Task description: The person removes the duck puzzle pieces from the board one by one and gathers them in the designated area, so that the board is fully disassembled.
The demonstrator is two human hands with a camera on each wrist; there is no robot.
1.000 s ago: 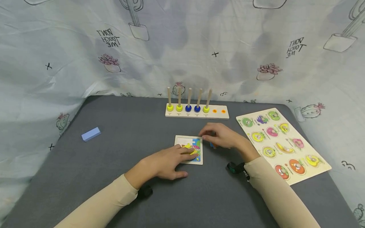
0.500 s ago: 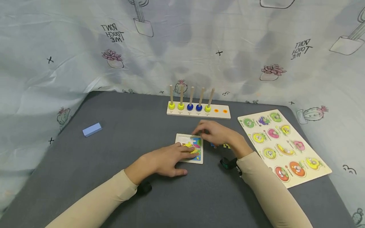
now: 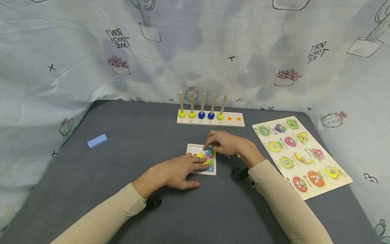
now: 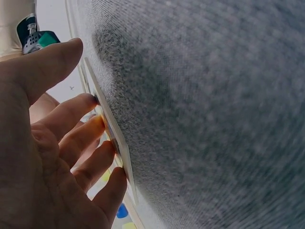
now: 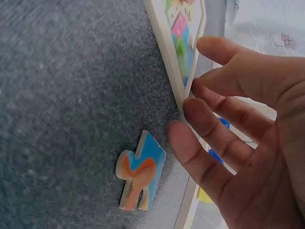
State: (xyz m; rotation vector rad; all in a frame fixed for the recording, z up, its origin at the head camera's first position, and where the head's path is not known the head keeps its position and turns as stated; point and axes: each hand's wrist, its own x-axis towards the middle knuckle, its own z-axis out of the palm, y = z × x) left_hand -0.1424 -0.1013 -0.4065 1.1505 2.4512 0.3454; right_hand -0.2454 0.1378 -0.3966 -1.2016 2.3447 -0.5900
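A small jigsaw puzzle in a pale wooden frame lies on the grey table, with colourful pieces in its right part. My left hand rests over its left and middle, fingers extended onto the pieces; the left wrist view shows the fingertips touching the board. At the upper right corner of the frame, my right hand bends over the puzzle, index finger and thumb low on the pieces, and I see nothing held. Beneath this hand, a loose blue and orange puzzle piece lies on the cloth, just right of the frame.
Behind stands a peg board with yellow and blue rings. A fruit puzzle board lies at the right, close to my right forearm. On the left is a blue block. A patterned curtain borders the table at the back.
My right hand has shifted left, from the frame's right edge to over its upper right corner. My left hand has stayed on the puzzle. The head view has swayed slightly.
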